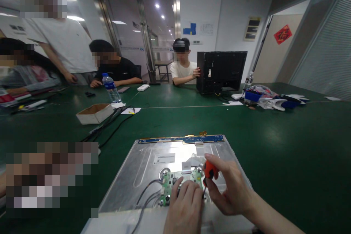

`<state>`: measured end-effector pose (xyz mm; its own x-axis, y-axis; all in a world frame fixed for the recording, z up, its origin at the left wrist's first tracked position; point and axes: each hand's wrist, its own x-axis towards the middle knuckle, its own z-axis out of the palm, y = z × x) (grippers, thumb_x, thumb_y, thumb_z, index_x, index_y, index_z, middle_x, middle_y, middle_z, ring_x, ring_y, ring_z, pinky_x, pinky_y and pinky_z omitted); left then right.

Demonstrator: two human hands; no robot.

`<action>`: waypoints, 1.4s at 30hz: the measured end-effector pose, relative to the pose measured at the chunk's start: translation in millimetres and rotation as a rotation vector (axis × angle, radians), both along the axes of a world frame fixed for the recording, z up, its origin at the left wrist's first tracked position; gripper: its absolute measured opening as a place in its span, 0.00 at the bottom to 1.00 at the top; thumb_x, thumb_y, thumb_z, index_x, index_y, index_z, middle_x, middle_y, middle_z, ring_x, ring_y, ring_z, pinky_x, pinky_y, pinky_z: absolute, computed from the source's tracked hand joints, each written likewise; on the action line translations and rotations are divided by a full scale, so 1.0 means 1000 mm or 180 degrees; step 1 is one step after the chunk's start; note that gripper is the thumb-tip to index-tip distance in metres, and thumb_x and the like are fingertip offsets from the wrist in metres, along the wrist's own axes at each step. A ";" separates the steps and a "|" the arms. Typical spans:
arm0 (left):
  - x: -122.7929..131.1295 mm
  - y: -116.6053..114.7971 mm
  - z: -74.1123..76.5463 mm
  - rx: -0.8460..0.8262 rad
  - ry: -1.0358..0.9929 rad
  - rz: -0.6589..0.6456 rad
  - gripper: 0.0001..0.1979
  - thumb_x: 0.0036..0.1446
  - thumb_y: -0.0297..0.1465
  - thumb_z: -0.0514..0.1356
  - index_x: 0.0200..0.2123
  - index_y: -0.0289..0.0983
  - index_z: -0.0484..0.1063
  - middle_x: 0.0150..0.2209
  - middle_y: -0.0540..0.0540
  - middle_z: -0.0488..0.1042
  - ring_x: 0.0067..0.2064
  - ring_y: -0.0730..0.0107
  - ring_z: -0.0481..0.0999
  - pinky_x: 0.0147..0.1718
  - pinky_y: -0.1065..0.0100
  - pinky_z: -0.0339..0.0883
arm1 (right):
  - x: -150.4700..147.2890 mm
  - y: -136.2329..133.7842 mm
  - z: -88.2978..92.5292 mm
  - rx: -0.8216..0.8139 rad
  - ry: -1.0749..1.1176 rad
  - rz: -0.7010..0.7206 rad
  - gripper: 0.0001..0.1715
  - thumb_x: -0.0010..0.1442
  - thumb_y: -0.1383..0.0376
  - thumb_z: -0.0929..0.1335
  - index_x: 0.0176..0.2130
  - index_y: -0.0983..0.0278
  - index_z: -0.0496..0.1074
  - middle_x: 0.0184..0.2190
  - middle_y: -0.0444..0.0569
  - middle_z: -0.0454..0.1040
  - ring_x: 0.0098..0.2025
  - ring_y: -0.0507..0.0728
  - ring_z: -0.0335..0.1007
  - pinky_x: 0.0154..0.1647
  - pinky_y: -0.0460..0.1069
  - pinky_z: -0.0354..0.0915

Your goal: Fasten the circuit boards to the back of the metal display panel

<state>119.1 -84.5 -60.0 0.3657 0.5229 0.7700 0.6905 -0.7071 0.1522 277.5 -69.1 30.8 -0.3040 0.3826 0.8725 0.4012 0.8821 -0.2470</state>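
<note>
A silver metal display panel lies flat in front of me, with a blue circuit strip along its far edge. On its near part sits a green circuit board, with dark cables leaving its left side. My left hand rests palm down over the board, fingers laid on it and covering its middle. A red and black screwdriver is pinched in my right hand. Its shaft points down at the board's right edge; my fingers partly hide the tip's contact.
Beyond the panel, the green table holds an open box, a water bottle and black cables. A person opposite touches a black monitor. Bags and gloves lie at right. Other people are at the left.
</note>
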 end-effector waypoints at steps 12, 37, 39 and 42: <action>0.000 -0.001 -0.001 0.0002 0.0079 0.0024 0.14 0.60 0.18 0.48 0.35 0.40 0.69 0.32 0.50 0.73 0.38 0.62 0.72 0.56 0.57 0.55 | -0.001 0.000 -0.006 0.0014 0.0030 -0.0138 0.36 0.60 0.74 0.63 0.65 0.62 0.55 0.30 0.43 0.75 0.23 0.52 0.69 0.21 0.46 0.67; 0.001 -0.001 -0.002 0.0000 0.0079 0.0101 0.14 0.60 0.17 0.47 0.36 0.40 0.67 0.32 0.50 0.73 0.37 0.64 0.73 0.57 0.58 0.56 | 0.000 -0.001 -0.004 -0.0018 0.0040 -0.0125 0.36 0.59 0.74 0.62 0.65 0.63 0.55 0.29 0.44 0.74 0.23 0.53 0.67 0.21 0.47 0.66; 0.000 -0.002 -0.002 -0.0009 0.0091 0.0067 0.14 0.60 0.18 0.47 0.37 0.40 0.67 0.32 0.50 0.73 0.38 0.64 0.73 0.57 0.58 0.55 | 0.000 0.000 -0.006 0.0020 0.0048 -0.0174 0.35 0.59 0.74 0.62 0.65 0.63 0.55 0.29 0.44 0.75 0.23 0.53 0.68 0.21 0.46 0.67; -0.001 -0.002 -0.002 -0.0040 0.0187 0.0052 0.13 0.58 0.17 0.48 0.37 0.40 0.67 0.33 0.50 0.73 0.39 0.63 0.73 0.58 0.58 0.54 | 0.000 0.000 -0.008 0.0078 0.0033 -0.0232 0.34 0.60 0.73 0.63 0.64 0.63 0.55 0.30 0.44 0.75 0.23 0.53 0.69 0.22 0.46 0.68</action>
